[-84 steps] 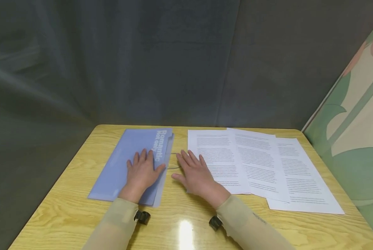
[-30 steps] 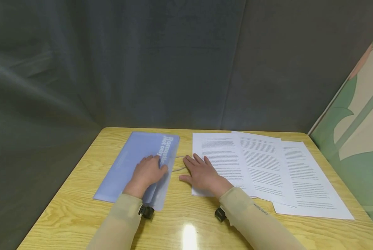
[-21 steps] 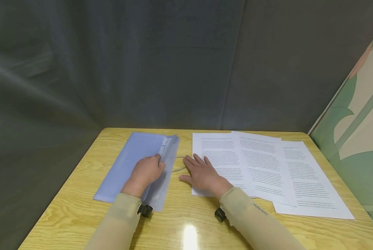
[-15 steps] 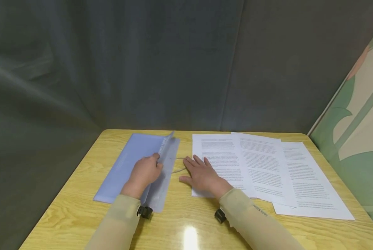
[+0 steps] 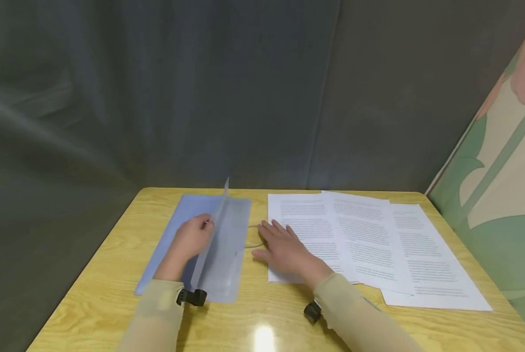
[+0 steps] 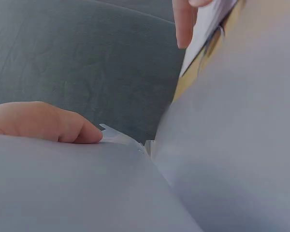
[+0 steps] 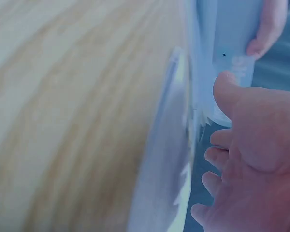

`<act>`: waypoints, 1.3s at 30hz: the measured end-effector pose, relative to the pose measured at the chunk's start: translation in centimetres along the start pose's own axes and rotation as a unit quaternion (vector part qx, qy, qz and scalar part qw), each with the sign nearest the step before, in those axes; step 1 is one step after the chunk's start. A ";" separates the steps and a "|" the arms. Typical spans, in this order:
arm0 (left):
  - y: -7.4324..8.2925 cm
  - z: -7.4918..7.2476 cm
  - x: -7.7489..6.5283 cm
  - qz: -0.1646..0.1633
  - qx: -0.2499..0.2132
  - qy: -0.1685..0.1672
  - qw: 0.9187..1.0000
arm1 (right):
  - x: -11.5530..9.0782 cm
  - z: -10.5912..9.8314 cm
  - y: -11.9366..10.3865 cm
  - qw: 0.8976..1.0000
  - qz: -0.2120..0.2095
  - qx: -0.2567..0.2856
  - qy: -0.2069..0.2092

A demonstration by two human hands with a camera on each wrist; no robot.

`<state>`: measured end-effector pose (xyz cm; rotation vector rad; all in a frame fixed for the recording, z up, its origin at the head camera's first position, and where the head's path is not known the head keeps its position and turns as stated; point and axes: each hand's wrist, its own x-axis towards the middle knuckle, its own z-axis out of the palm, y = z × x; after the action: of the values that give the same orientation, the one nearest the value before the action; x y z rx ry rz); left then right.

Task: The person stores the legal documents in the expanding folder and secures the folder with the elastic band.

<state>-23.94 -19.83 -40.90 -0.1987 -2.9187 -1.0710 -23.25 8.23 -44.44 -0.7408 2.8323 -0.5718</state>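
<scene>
A translucent blue plastic folder [image 5: 231,264] lies on the left half of the table. My left hand [image 5: 192,237] pinches the edge of its printed cover [image 5: 215,222] and holds it raised, nearly upright. In the left wrist view, a finger [image 6: 43,121] lies along the cover's edge; the thumb is hidden. Fingers loosely extended, my right hand [image 5: 284,247] rests by the left edge of the printed sheets [image 5: 306,215]. Its fingertips are at the folder's thin cord loop [image 5: 254,246]; whether they press on it is unclear. The right wrist view shows the right palm [image 7: 266,164] holding nothing.
Several printed sheets overlap in a fan, the rightmost sheet [image 5: 429,264] nearest the table's right side. Behind the wooden table [image 5: 90,293] hangs a dark curtain [image 5: 244,98]. A patterned panel [image 5: 504,195] stands at the right.
My left hand has gone from lying flat on the folder to pinching its cover edge, lifting it up and leftward. The inside now shows. The right hand has stayed nearly still.
</scene>
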 end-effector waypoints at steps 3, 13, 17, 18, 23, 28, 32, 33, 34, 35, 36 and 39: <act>0.3 -0.5 0.3 -0.006 -0.023 -0.002 1.000 | -0.5 -0.9 0.3 1.000 0.008 -0.001 0.019; 1.0 -0.4 0.9 -0.021 -0.115 0.012 0.993 | -2.2 -3.2 2.1 0.997 0.029 0.018 0.063; 1.1 0.2 1.0 -0.029 -0.155 0.040 0.987 | -3.4 -4.1 2.9 0.996 0.037 0.035 0.079; 1.2 0.4 1.0 -0.029 -0.160 0.047 0.986 | -3.7 -4.2 3.1 0.995 0.040 0.037 0.084; 1.5 1.0 1.4 -0.026 -0.168 0.069 0.983 | -4.6 -4.7 4.7 0.992 0.050 0.032 0.112; 1.6 1.1 1.4 -0.040 -0.167 0.070 0.983 | -5.4 -5.0 6.0 0.988 0.072 0.029 0.133; 1.6 1.0 1.2 -0.051 -0.178 0.071 0.980 | -5.9 -5.3 6.9 0.985 0.099 0.039 0.139; 1.6 1.0 1.2 -0.051 -0.182 0.072 0.979 | -6.1 -5.4 7.1 0.984 0.106 0.043 0.137; 1.6 1.1 1.2 -0.051 -0.187 0.072 0.978 | -6.2 -5.5 7.3 0.983 0.113 0.046 0.135; 1.6 1.1 1.1 -0.050 -0.189 0.074 0.978 | -6.3 -5.5 7.6 0.983 0.121 0.052 0.132; 1.6 1.2 1.1 -0.050 -0.192 0.076 0.977 | -6.4 -5.5 7.9 0.982 0.129 0.057 0.127; 1.7 1.3 1.0 -0.049 -0.198 0.078 0.976 | -6.7 -5.6 8.7 0.980 0.142 0.063 0.122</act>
<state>-24.71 -17.64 -40.74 0.0257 -2.5721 -1.5980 -22.66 20.32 -42.45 -0.2512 3.0093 -0.8327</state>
